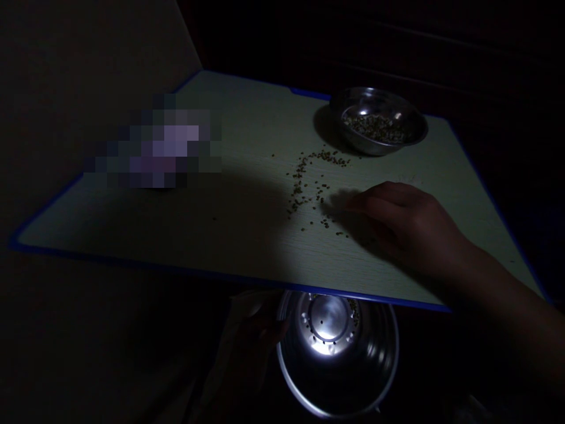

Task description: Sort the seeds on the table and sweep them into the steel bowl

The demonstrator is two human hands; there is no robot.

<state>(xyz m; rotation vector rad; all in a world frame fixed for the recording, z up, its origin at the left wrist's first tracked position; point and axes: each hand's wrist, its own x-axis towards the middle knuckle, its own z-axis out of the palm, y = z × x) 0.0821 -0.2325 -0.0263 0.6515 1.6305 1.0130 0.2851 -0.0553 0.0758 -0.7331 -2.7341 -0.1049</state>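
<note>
Over the right half of the pale tabletop [247,247], my right hand [401,218] is closed, with its fingertips bent down and pressed together near scattered small dark seeds or beans [298,188]. What it holds, if anything, is hidden. Below the table's front edge, my left hand [265,335], mostly in shadow, grips the left rim of a deep steel bowl [392,365]. Several of the same grains lie around the bottom of that bowl. Its far rim sits under the table edge.
A second steel bowl [417,126], partly filled with grains, stands at the back right of the table. A blurred, pixelated object [165,144] is at the left. Blue edging [132,268] borders the tabletop. A wall [88,65] rises on the left; the surroundings are dark.
</note>
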